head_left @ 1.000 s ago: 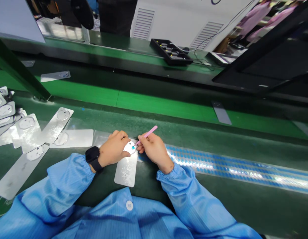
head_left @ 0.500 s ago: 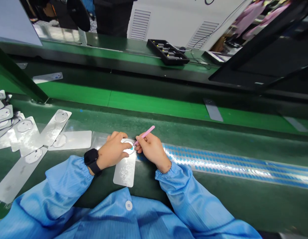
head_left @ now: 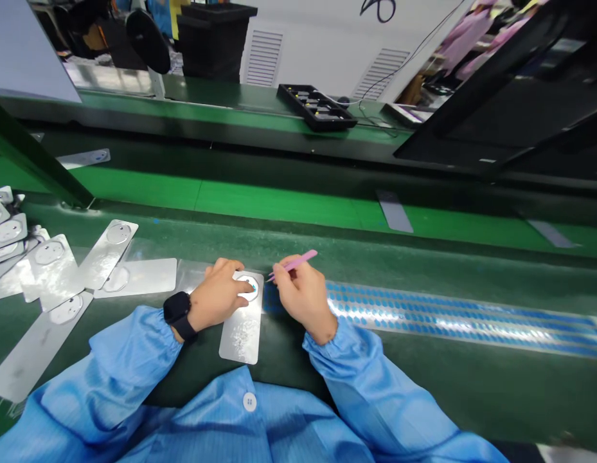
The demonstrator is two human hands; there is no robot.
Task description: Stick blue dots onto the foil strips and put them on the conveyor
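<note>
Left hand (head_left: 216, 294): half curled, not gripping, fingers pressing on the plate's far end.
Right hand (head_left: 304, 299): pinching pink tweezers (head_left: 294, 263), tips just off the plate's right edge.
Plate (head_left: 241, 328): between the hands, round film (head_left: 249, 288) at far end.
Right: blue dot strip (head_left: 452, 320) just beside the plate.

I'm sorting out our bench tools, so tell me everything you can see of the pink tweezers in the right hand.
The pink tweezers are slim and straight, plastic-looking, and taper to a narrow tip. They are pinched between the thumb and fingers of the right hand, tail tilted up, tip pointing left toward the silver plate. Whether the tip holds anything is too small to tell.
</note>
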